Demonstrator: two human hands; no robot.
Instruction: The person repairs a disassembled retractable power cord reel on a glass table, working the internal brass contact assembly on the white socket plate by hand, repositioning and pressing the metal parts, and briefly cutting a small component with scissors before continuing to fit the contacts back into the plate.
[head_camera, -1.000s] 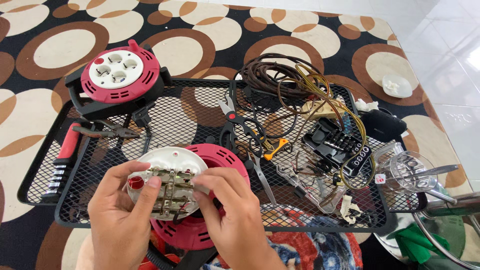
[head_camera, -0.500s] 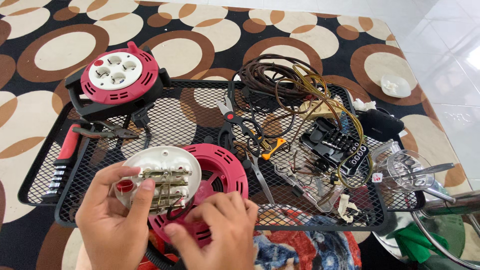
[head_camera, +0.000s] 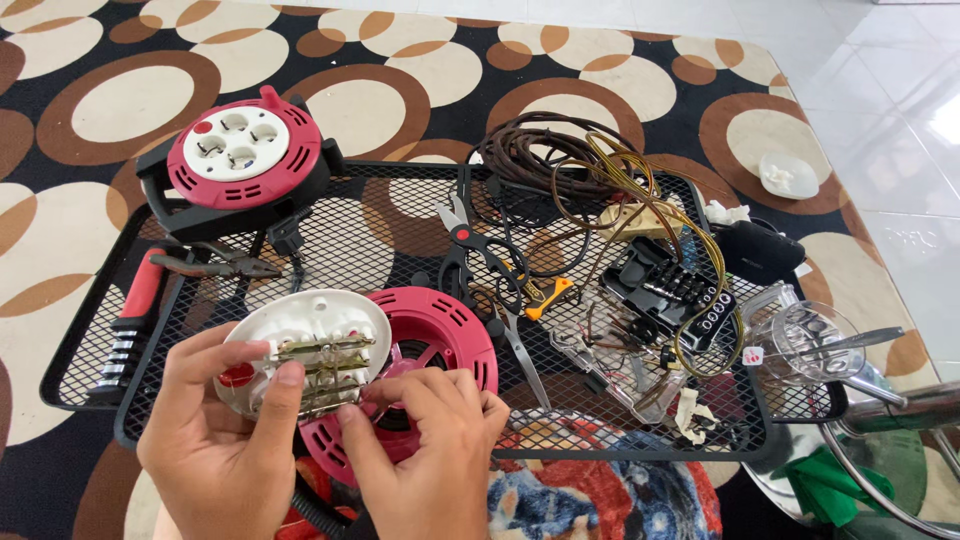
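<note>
You work over a black wire-mesh tray (head_camera: 420, 210) that spans the centre of the frame and rests on a patterned carpet (head_camera: 90, 90). It is the largest container here. It holds, largest first: an assembled red-and-black cable reel (head_camera: 240, 165) at upper left, a coil of brown cable (head_camera: 545, 160) at upper centre, the open red reel drum (head_camera: 440, 335) at lower centre, a black bit case (head_camera: 668, 290) right of centre, scissors (head_camera: 478, 262) at centre, a red-handled tool (head_camera: 135, 315) and pliers (head_camera: 215, 265) at left.

Your left hand (head_camera: 215, 450) grips the white socket plate (head_camera: 300, 345), thumb pressed on its brass contact strips (head_camera: 322, 362), fingers closed around the rim. The plate sits tilted at lower left of centre, touching the drum. Your right hand (head_camera: 435, 460) has its fingers curled, tips touching the lower edge of the strips and the drum hub.

Hazards, in your judgement:
- The plate can slip from a one-handed hold and fall against the drum, bending the strips.
- Thumb pressure can shift a strip out of its seat.
- Small parts can drop through the mesh.
- The loose cable coil lies near the scissors and can snag.

A clear plastic cup (head_camera: 800, 335) at right holds a metal tool; other contents cannot be made out.
</note>
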